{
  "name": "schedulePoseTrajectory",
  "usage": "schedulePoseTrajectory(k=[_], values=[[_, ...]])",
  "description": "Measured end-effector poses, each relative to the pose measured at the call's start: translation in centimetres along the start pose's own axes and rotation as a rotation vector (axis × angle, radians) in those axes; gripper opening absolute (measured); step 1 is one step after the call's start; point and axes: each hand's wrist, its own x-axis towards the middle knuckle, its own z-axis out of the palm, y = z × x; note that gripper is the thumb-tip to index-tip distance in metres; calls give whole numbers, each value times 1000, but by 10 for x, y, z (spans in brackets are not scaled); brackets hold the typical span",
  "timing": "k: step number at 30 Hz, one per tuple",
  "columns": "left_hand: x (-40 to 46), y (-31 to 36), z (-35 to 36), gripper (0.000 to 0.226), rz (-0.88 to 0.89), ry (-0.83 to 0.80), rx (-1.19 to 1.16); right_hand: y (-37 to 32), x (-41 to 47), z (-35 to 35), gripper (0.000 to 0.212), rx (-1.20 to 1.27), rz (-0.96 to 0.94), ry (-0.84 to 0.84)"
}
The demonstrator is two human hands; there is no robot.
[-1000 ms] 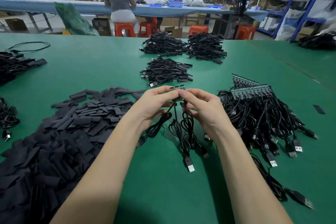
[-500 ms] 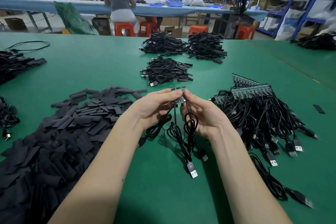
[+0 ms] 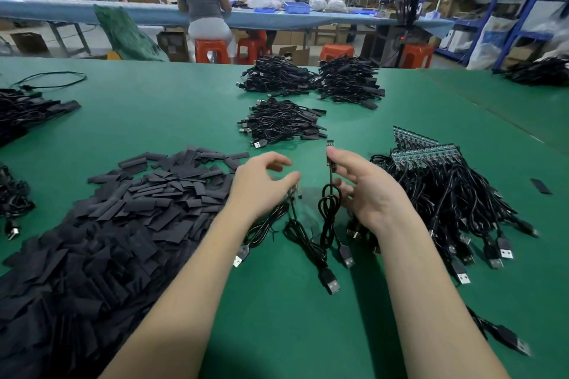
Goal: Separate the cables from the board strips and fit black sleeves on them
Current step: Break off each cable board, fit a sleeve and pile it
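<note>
My right hand (image 3: 369,194) pinches a single black cable (image 3: 330,203) just below its small green board piece (image 3: 330,144) and holds it upright; its USB plug (image 3: 348,258) touches the table. My left hand (image 3: 261,181) hovers to the left, fingers loosely curled with nothing between them. Below it lie two other cables (image 3: 295,231), their board ends blurred near my thumb. A big pile of flat black sleeves (image 3: 123,224) spreads out on the left. Board strips (image 3: 431,154) with many attached cables lie on the right.
On the green table (image 3: 172,120), piles of sleeved cables sit ahead (image 3: 283,123) and farther back (image 3: 348,83). More cable heaps lie at the left edge (image 3: 21,114) and far right (image 3: 538,71). One loose sleeve (image 3: 541,186) lies at the right. People sit at a far bench.
My hands held a short board strip together and have now parted. The right hand keeps one cable with its board piece; the left hand has let go and the other cables have dropped.
</note>
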Motion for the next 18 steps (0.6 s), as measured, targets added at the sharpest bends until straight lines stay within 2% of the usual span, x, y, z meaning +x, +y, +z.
schedulePoseTrajectory(k=[2,3,6,8,12,14,16,18], values=[[-2,8,5,19,98,82,-17,-1,1,1,12,-37,-53,42],[-3,14,8,16,103,60,-154,0,1,2,12,-52,-73,51],[-8,31,18,13,-27,-186,-682,2,3,3,9,-89,-110,62],[-11,34,24,11,-89,-290,-914,2,3,4,14,-94,-114,66],[-14,28,31,9,-213,-272,-1062,-5,0,3,32,-145,-131,99],[-14,26,33,9,-252,-244,-1080,-10,-1,5,24,-308,-272,186],[-13,24,35,8,-252,-223,-1082,-15,-4,12,12,-444,-505,279],[-13,26,35,9,-248,-208,-1082,-20,-10,28,3,-593,-751,251]])
